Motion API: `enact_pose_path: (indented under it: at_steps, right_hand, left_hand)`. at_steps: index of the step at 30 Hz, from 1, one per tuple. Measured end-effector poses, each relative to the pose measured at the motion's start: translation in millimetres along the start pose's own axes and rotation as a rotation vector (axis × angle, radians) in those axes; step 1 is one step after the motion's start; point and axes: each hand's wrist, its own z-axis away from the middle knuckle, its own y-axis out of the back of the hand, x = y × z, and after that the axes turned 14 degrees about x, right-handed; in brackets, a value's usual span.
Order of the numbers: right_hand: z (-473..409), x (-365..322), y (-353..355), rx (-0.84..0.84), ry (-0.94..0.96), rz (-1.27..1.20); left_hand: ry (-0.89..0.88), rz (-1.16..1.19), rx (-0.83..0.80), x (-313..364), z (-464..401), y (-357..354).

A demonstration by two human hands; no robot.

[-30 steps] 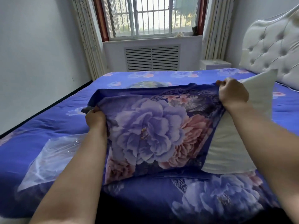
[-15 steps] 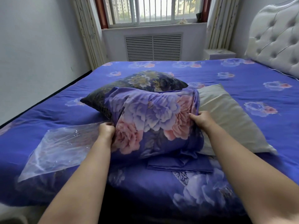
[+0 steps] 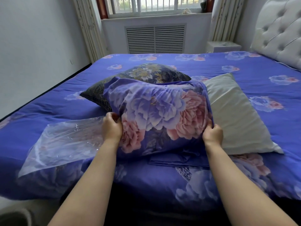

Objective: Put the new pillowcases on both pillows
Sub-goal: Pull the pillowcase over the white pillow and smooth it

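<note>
Both hands dropped lower, pillowcase [image 3: 156,115] now bunched over the pillow [image 3: 234,115].
Left hand [image 3: 112,128] and right hand [image 3: 212,134] each clench an edge; tug evenly toward yourself.

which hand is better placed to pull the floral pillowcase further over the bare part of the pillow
Right. The right hand already pinches the floral pillowcase at its open edge, right beside the uncovered white pillow. The left hand grips the far, closed side.
</note>
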Motion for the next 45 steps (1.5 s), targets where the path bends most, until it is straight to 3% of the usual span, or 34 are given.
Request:
enact_pose_path:
  at_steps: [3, 7, 9, 12, 14, 16, 19, 22, 24, 27, 30, 32, 35, 40, 45]
  right_hand:
    - [6.9, 6.4, 3.2, -0.011, -0.032, -0.036]
    - [22.3, 0.7, 3.8, 0.044, -0.038, -0.085]
    - [38.4, -3.0, 4.2, 0.134, 0.103, -0.011]
    - [75.1, -6.8, 4.0, 0.203, 0.412, 0.027]
    - [104.4, -9.0, 1.1, 0.108, 0.655, -0.025]
    - [131.5, -10.6, -5.1, -0.169, 0.75, -0.083]
    - [162.5, -14.0, -16.9, -0.516, 0.589, 0.023]
    - [177.2, -23.0, -26.9, -0.516, 0.559, 0.121]
    - [183.4, -30.4, -32.4, -0.491, 0.563, 0.113]
    - [188.6, -36.4, -39.4, -0.518, 0.543, 0.058]
    - [188.2, -36.5, -43.1, -0.589, 0.461, -0.025]
    - [185.2, -35.4, -42.6, -0.658, 0.401, -0.059]
    - [179.4, -33.4, -43.7, -0.726, 0.345, -0.064]
    - [175.3, -32.4, -48.8, -0.622, 0.426, -0.057]
    - [180.3, -25.5, -43.6, -0.585, 0.278, -0.185]
  left_hand:
    - [-0.003, -0.025, -0.062, 2.6, 30.9, 9.0]
    - [-0.035, -0.268, -0.097, -9.0, 69.3, 29.3]
    - [-0.082, -0.287, -0.044, -15.2, 83.5, 40.7]
    - [-0.342, -0.228, 0.126, -24.5, 99.5, 48.7]
    - [-0.459, -0.175, 0.119, -26.7, 110.8, 44.6]
    - [-0.45, -0.093, 0.05, -24.2, 123.4, 35.7]
    - [-0.304, 0.044, 0.035, -20.6, 131.8, 29.9]
    - [-0.067, 0.141, 0.093, -20.3, 114.1, 35.9]
    - [0.044, 0.0, 0.048, -25.9, 100.4, 42.2]
    - [-0.091, -0.161, 0.03, -30.6, 95.2, 51.3]
    - [-0.346, -0.09, 0.08, -27.8, 101.8, 52.5]
    - [-0.386, -0.01, 0.033, -20.8, 109.2, 49.3]
    - [-0.355, 0.047, -0.048, -19.9, 118.9, 39.9]
    - [-0.307, 0.095, -0.059, -23.1, 116.6, 29.7]
    - [0.02, 0.188, 0.028, -23.8, 94.3, 31.4]
